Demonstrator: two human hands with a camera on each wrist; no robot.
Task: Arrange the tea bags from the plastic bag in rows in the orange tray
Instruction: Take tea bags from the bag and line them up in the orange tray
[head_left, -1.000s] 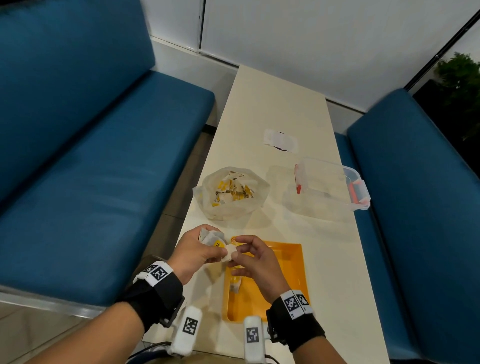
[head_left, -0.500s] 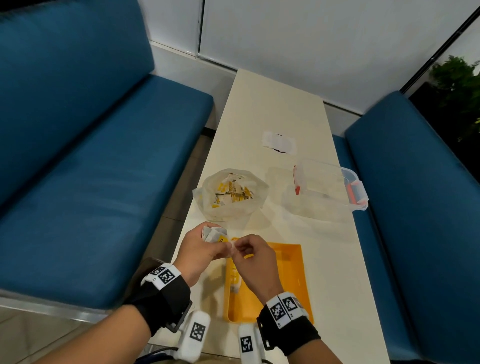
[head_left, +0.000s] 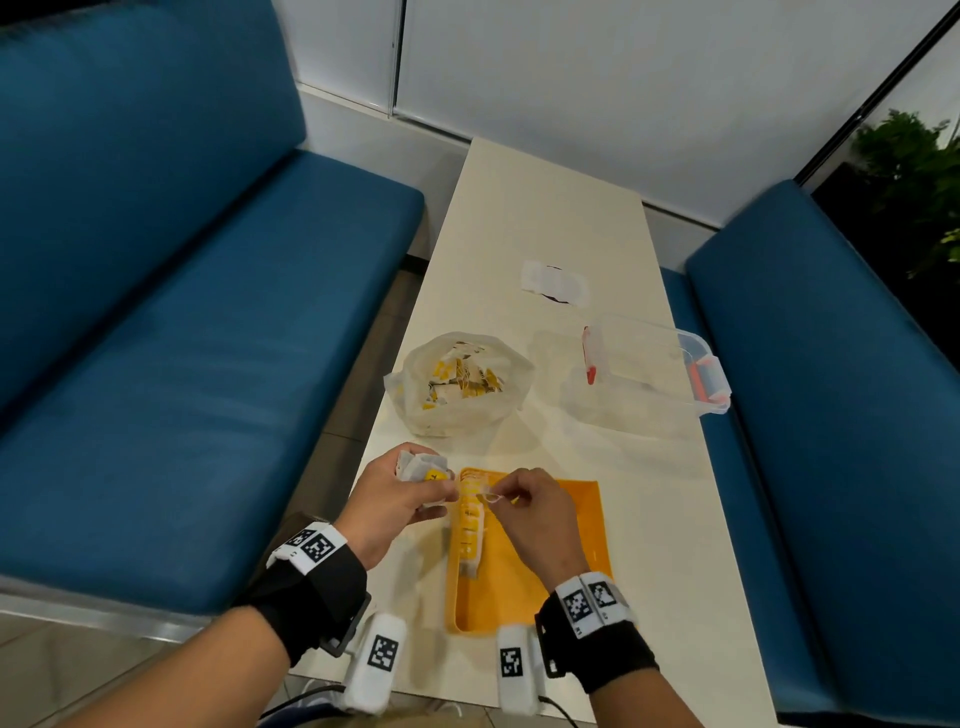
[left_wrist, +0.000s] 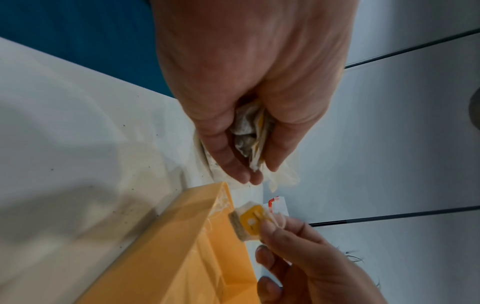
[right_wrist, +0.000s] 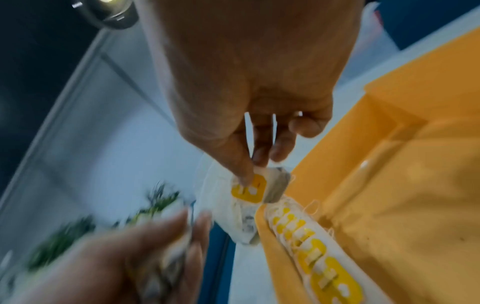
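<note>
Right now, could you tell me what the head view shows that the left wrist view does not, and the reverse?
Only the head view shows the plastic bag of tea bags, the clear lidded box and the row of tea bags along the orange tray's left wall. Only the left wrist view shows the bunch of tea bags inside the left hand's curled fingers. Both show the right hand pinching one tea bag over the tray.

cafe booth | blue benches (head_left: 171, 374) | narrow table (head_left: 550, 223)

Left hand (right_wrist: 124, 257) is blurred (its tea bags (right_wrist: 168, 261) perhaps several).
</note>
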